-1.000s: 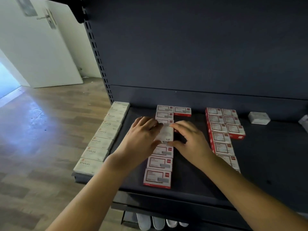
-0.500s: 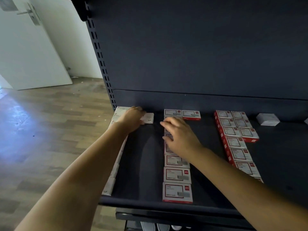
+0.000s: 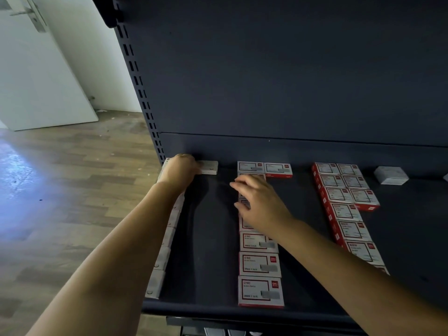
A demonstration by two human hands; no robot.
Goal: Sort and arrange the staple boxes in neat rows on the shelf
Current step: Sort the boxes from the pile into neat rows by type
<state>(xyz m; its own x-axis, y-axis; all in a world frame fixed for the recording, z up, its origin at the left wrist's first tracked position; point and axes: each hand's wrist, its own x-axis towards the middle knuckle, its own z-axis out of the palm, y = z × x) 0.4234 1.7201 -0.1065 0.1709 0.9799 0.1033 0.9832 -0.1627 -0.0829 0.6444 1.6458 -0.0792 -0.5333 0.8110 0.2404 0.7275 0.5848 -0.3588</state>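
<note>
Forearm hides most of the white box row (image 3: 162, 258) beneath left hand (image 3: 180, 168).

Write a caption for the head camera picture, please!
Left hand sets a white box at the shelf's back.

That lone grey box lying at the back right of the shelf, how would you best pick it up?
The grey box lies flat and apart from the red-and-white staple boxes, with bare dark shelf around it. I'd probably come down from above and pinch its two long sides with thumb and fingers; nothing crowds those sides.
</note>
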